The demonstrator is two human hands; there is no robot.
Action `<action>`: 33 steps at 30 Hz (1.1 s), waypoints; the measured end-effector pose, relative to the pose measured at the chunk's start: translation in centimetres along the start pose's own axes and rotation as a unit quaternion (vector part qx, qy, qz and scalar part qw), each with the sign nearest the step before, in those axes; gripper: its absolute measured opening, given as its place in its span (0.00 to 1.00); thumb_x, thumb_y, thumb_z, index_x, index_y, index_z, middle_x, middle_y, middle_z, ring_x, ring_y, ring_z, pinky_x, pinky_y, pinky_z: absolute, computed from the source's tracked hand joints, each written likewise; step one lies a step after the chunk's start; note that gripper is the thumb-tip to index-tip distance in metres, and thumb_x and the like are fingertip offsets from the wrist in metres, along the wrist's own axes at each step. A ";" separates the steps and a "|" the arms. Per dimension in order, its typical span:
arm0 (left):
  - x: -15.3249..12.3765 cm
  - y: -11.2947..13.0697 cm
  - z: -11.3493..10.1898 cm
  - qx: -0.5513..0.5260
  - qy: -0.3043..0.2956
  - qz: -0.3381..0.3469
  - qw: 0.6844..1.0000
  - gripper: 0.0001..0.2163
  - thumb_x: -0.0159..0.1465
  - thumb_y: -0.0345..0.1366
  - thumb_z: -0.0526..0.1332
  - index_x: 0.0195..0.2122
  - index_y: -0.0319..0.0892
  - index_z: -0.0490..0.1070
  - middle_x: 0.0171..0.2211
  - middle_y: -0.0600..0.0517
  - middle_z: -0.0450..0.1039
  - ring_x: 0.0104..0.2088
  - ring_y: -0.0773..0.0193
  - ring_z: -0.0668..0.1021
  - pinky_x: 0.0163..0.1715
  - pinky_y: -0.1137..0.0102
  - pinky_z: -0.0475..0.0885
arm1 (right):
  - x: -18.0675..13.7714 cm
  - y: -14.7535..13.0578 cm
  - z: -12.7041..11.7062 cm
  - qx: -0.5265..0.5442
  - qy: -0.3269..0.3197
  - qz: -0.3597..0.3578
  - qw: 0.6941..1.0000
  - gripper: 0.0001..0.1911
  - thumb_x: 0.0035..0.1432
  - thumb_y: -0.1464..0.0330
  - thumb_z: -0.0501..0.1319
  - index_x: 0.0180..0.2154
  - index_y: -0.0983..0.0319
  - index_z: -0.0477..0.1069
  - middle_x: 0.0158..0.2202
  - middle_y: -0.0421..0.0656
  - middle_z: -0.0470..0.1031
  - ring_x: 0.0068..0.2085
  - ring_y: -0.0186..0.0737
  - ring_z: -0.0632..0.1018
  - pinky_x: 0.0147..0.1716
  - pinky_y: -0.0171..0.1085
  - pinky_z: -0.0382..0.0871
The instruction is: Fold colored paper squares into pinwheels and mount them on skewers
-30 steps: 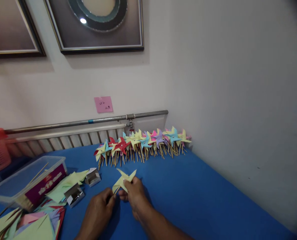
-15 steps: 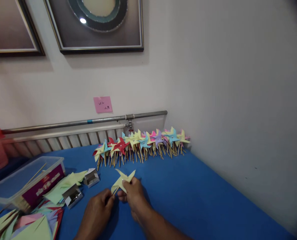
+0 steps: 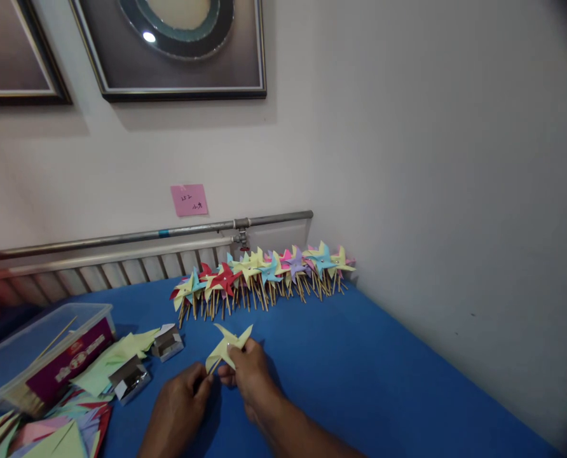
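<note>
The pinwheel (image 3: pixel 222 346) is thin pale-yellow paper folded into four curved, pointed blades around a small hub, held up just above the counter (image 3: pixel 369 381), which has a smooth, matte blue surface. The right hand (image 3: pixel 251 375) has its grip closed on it, thumb pressed at the hub; the left hand (image 3: pixel 183 397) has its grip pinched together at the slim stick (image 3: pixel 213 367) below the blades.

A clear plastic box (image 3: pixel 71 364) with a purple label on its wall holds a few thin sticks. Beside it, a small open carton (image 3: pixel 129 380) contains shiny little pieces, too small to identify; the contents of the second carton (image 3: pixel 168 342) cannot be made out. Creased, pointed paper pieces (image 3: pixel 59 440) in pastels and red overlap nearby.
</note>
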State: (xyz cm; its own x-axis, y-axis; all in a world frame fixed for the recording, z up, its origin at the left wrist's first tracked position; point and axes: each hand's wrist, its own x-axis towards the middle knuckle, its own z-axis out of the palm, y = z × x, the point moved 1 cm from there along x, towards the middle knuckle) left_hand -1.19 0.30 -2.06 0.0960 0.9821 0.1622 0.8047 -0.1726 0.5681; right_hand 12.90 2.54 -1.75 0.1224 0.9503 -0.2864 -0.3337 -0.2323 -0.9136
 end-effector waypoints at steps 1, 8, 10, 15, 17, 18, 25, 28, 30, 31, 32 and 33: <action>0.0 0.0 0.0 -0.002 -0.001 0.002 1.000 0.13 0.66 0.42 0.53 0.25 0.44 0.67 0.23 0.53 0.73 0.27 0.61 0.75 0.30 0.70 0.61 | 0.0 0.0 0.0 0.002 0.000 -0.003 1.000 0.03 0.63 0.72 0.58 0.39 0.60 0.71 0.24 0.38 0.78 0.22 0.35 0.80 0.20 0.30 0.70; 0.0 0.1 -0.2 -0.008 -0.009 0.000 1.000 0.14 0.66 0.43 0.52 0.26 0.44 0.68 0.23 0.53 0.74 0.27 0.61 0.76 0.30 0.70 0.62 | -0.1 -0.1 0.0 -0.003 0.003 0.009 1.000 0.03 0.63 0.72 0.59 0.38 0.60 0.70 0.25 0.38 0.78 0.22 0.36 0.80 0.20 0.30 0.70; 0.0 0.1 -0.2 -0.013 -0.011 -0.002 1.000 0.14 0.65 0.44 0.53 0.26 0.45 0.68 0.23 0.53 0.74 0.28 0.60 0.76 0.30 0.70 0.62 | -0.2 -0.1 0.1 -0.002 0.005 0.009 1.000 0.03 0.63 0.72 0.58 0.38 0.60 0.70 0.25 0.38 0.78 0.22 0.35 0.80 0.20 0.30 0.70; 0.0 0.1 -0.2 -0.016 -0.014 0.000 1.000 0.15 0.65 0.45 0.53 0.25 0.45 0.67 0.23 0.53 0.73 0.28 0.61 0.76 0.31 0.70 0.62 | -0.2 -0.3 0.2 0.001 0.007 0.008 1.000 0.05 0.64 0.74 0.57 0.38 0.60 0.70 0.25 0.37 0.78 0.21 0.34 0.79 0.19 0.30 0.69; -0.1 0.1 -0.2 -0.012 -0.015 -0.002 1.000 0.15 0.66 0.44 0.52 0.25 0.45 0.67 0.23 0.53 0.73 0.28 0.61 0.76 0.31 0.70 0.62 | -0.2 -0.3 0.2 -0.005 0.010 0.012 1.000 0.05 0.65 0.74 0.56 0.38 0.61 0.70 0.25 0.38 0.78 0.21 0.34 0.79 0.19 0.30 0.69; -0.1 0.1 -0.2 -0.011 -0.015 -0.003 1.000 0.15 0.66 0.44 0.52 0.25 0.45 0.67 0.23 0.53 0.73 0.28 0.61 0.76 0.31 0.70 0.63 | -0.2 -0.3 0.2 -0.005 0.009 0.011 1.000 0.06 0.65 0.74 0.56 0.38 0.61 0.70 0.25 0.38 0.78 0.21 0.34 0.79 0.19 0.30 0.69; -0.1 0.1 -0.2 -0.013 -0.012 -0.004 1.000 0.15 0.66 0.46 0.53 0.25 0.45 0.68 0.23 0.54 0.74 0.28 0.60 0.77 0.31 0.70 0.63 | 0.0 0.0 0.0 0.002 0.005 0.008 1.000 0.03 0.64 0.73 0.58 0.38 0.60 0.70 0.25 0.38 0.78 0.22 0.36 0.80 0.20 0.30 0.70; -0.1 0.1 -0.3 -0.011 -0.017 -0.012 1.000 0.15 0.66 0.46 0.53 0.26 0.45 0.68 0.24 0.54 0.75 0.28 0.61 0.77 0.30 0.70 0.63 | 0.1 0.1 0.0 -0.002 0.005 0.014 1.000 0.03 0.64 0.72 0.59 0.38 0.60 0.70 0.25 0.38 0.78 0.22 0.35 0.80 0.19 0.29 0.69; -0.2 0.2 -0.3 -0.010 -0.017 -0.012 1.000 0.15 0.66 0.46 0.53 0.26 0.45 0.68 0.24 0.54 0.75 0.28 0.61 0.77 0.30 0.70 0.63 | 0.2 0.2 0.1 -0.003 0.004 0.014 1.000 0.02 0.63 0.72 0.60 0.38 0.60 0.70 0.25 0.38 0.78 0.21 0.35 0.80 0.19 0.29 0.69; -0.2 0.2 -0.3 -0.010 -0.016 -0.009 1.000 0.15 0.66 0.45 0.53 0.26 0.45 0.69 0.24 0.54 0.75 0.28 0.61 0.77 0.30 0.70 0.63 | 0.2 0.2 0.1 -0.002 0.005 0.013 1.000 0.01 0.63 0.71 0.60 0.37 0.60 0.70 0.25 0.38 0.78 0.21 0.35 0.80 0.19 0.29 0.70; -0.2 0.2 -0.3 -0.009 -0.015 -0.006 1.000 0.15 0.66 0.45 0.53 0.26 0.45 0.69 0.24 0.53 0.75 0.28 0.60 0.77 0.31 0.70 0.63 | 0.3 0.3 0.1 -0.001 0.005 0.011 1.000 0.01 0.63 0.71 0.60 0.38 0.60 0.70 0.25 0.38 0.78 0.21 0.35 0.80 0.20 0.30 0.70; -0.2 0.1 -0.3 -0.009 -0.016 -0.001 1.000 0.15 0.66 0.44 0.52 0.26 0.45 0.69 0.24 0.53 0.75 0.29 0.60 0.77 0.31 0.70 0.63 | 0.3 0.3 0.0 0.000 0.003 0.010 1.000 0.01 0.63 0.71 0.60 0.38 0.60 0.70 0.25 0.38 0.78 0.22 0.35 0.80 0.20 0.30 0.71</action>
State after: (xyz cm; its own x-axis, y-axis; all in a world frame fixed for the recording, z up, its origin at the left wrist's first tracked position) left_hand -1.24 0.05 -1.80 0.1122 0.9844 0.1353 0.7945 -0.1707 0.5828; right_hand 12.80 2.77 -2.08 0.1225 0.9442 -0.3058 -0.3352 -0.2507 -0.9082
